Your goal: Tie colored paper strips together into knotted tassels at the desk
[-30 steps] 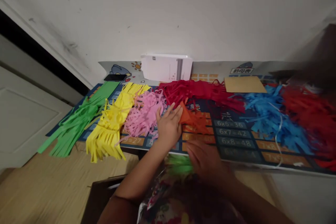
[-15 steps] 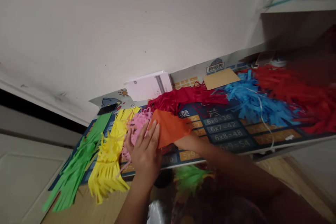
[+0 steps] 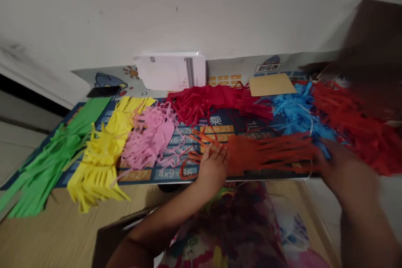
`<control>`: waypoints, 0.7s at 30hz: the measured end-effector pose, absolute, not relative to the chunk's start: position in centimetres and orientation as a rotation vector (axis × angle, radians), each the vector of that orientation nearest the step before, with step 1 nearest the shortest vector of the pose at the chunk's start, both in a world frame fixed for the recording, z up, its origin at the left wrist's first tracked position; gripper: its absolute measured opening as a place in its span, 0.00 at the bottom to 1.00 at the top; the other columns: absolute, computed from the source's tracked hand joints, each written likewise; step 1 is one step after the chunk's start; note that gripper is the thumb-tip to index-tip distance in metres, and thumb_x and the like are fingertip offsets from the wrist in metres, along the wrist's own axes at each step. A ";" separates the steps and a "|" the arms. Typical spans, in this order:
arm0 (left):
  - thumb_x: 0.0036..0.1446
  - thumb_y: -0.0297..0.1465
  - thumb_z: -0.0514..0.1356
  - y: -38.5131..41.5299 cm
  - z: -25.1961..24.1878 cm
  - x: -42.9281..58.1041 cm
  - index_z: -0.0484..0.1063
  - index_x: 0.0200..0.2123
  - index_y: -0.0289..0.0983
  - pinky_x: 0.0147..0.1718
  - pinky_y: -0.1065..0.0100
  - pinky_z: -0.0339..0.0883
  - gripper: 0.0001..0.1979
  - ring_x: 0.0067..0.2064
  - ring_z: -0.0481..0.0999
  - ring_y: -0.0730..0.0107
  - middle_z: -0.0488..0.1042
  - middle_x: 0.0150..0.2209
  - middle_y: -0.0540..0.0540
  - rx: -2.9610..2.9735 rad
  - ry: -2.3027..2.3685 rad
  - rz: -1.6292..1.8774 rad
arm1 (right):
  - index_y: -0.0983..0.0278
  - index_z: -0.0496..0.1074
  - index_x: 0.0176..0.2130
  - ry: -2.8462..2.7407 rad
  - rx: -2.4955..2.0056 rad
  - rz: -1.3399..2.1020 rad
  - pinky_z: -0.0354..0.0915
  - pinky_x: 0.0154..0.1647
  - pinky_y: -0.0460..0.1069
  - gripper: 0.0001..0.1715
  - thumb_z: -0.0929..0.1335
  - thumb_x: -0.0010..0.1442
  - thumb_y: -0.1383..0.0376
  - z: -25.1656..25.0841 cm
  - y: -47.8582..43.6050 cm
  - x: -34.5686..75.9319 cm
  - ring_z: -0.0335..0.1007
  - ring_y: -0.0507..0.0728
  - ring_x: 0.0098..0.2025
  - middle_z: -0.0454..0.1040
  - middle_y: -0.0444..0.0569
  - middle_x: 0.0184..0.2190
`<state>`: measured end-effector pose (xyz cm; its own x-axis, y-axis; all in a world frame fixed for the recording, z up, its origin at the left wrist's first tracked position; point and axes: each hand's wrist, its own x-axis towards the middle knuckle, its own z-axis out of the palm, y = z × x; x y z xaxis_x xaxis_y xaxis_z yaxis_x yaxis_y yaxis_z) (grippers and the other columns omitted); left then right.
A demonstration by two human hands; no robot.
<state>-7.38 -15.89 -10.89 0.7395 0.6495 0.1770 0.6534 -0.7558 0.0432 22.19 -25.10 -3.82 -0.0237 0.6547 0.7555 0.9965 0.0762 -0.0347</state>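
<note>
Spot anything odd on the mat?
Yes: a white thread runs across the blue paper fringe, unlike the other fringes. Also, orange strips curl loose beside the left hand.

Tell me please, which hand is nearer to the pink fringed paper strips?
Left. The left hand is just right of the pink fringed paper strips; the right hand is far to their right, beyond the orange fringed paper.

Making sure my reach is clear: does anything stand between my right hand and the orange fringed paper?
Nothing visible does: the right hand is right at the fringed end of the orange fringed paper, though blur hides whether they touch.
</note>
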 end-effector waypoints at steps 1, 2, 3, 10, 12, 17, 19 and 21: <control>0.68 0.26 0.51 -16.0 -10.6 -7.3 0.71 0.57 0.38 0.66 0.46 0.56 0.17 0.65 0.68 0.60 0.73 0.61 0.45 -2.904 -1.105 -0.266 | 0.58 0.76 0.53 -1.639 -1.649 -0.833 0.58 0.26 0.56 0.17 0.65 0.67 0.62 -3.6 -25.4 22.1 0.74 0.66 0.32 0.77 0.55 0.30; 0.69 0.26 0.51 -16.1 -10.3 -7.3 0.72 0.57 0.38 0.66 0.46 0.56 0.17 0.65 0.68 0.60 0.73 0.61 0.44 -2.896 -1.113 -0.266 | 0.59 0.77 0.49 -1.522 -1.638 -0.958 0.56 0.25 0.55 0.14 0.67 0.65 0.62 -3.6 -25.6 21.2 0.73 0.64 0.28 0.76 0.53 0.26; 0.69 0.27 0.51 -16.2 -9.8 -7.2 0.72 0.57 0.38 0.66 0.47 0.56 0.17 0.64 0.68 0.60 0.73 0.61 0.44 -2.891 -1.111 -0.277 | 0.59 0.77 0.48 -1.489 -1.665 -0.996 0.57 0.26 0.55 0.13 0.68 0.64 0.62 -3.9 -25.7 19.7 0.73 0.63 0.27 0.77 0.51 0.26; 0.68 0.27 0.52 -14.9 -7.6 -6.1 0.69 0.60 0.39 0.65 0.46 0.51 0.19 0.60 0.71 0.60 0.75 0.59 0.43 -2.906 -1.144 -0.506 | 0.59 0.76 0.44 -1.907 -1.542 -0.368 0.55 0.60 0.58 0.09 0.67 0.65 0.68 -6.7 -21.2 11.1 0.75 0.59 0.52 0.81 0.47 0.47; 0.65 0.26 0.54 -14.2 -7.3 -6.6 0.67 0.62 0.39 0.61 0.44 0.54 0.22 0.56 0.73 0.57 0.76 0.57 0.41 -2.899 -1.248 -0.502 | 0.59 0.76 0.42 -1.889 -1.512 -0.374 0.57 0.58 0.57 0.08 0.67 0.65 0.69 -7.0 -20.5 12.3 0.76 0.58 0.51 0.82 0.46 0.45; 0.58 0.25 0.59 -12.6 -7.2 -10.7 0.74 0.56 0.41 0.51 0.47 0.59 0.22 0.48 0.75 0.53 0.81 0.48 0.41 -2.775 -1.431 -0.509 | 0.59 0.74 0.45 -1.926 -1.402 -0.440 0.59 0.56 0.57 0.10 0.68 0.64 0.70 -8.2 -21.3 13.6 0.78 0.59 0.49 0.82 0.49 0.45; 0.58 0.25 0.59 -12.6 -7.0 -12.9 0.76 0.53 0.44 0.52 0.47 0.58 0.20 0.49 0.74 0.52 0.81 0.48 0.43 -2.604 -1.533 -0.625 | 0.59 0.74 0.45 -1.961 -1.376 -0.435 0.58 0.56 0.57 0.11 0.68 0.64 0.70 -9.2 -22.0 13.0 0.78 0.59 0.49 0.82 0.48 0.46; 0.59 0.25 0.58 -13.4 -6.0 -14.8 0.76 0.53 0.45 0.54 0.43 0.55 0.20 0.53 0.72 0.49 0.79 0.52 0.42 -2.399 -1.654 -0.677 | 0.58 0.73 0.46 -1.992 -1.381 -0.409 0.57 0.56 0.56 0.11 0.68 0.64 0.70 -10.1 -22.4 12.3 0.78 0.58 0.49 0.81 0.47 0.47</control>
